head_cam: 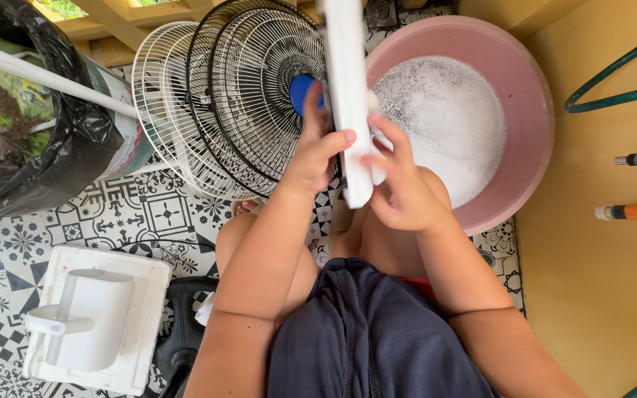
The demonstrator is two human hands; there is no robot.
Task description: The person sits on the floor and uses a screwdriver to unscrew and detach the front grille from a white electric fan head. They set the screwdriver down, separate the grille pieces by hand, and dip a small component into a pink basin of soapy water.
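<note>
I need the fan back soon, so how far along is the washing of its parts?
Done: the fan is apart, with wire fan grilles leaning by the pink basin of soapy water. In hand: the left hand and right hand hold a long white plastic fan part over the basin. Left: the white plastic base lies on the tiled floor, apparently dry.

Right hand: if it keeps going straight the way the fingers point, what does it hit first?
The right hand already touches the white fan part; its fingers point up-left across it. Past that, likely the stacked fan grilles, though depth is unclear.
</note>
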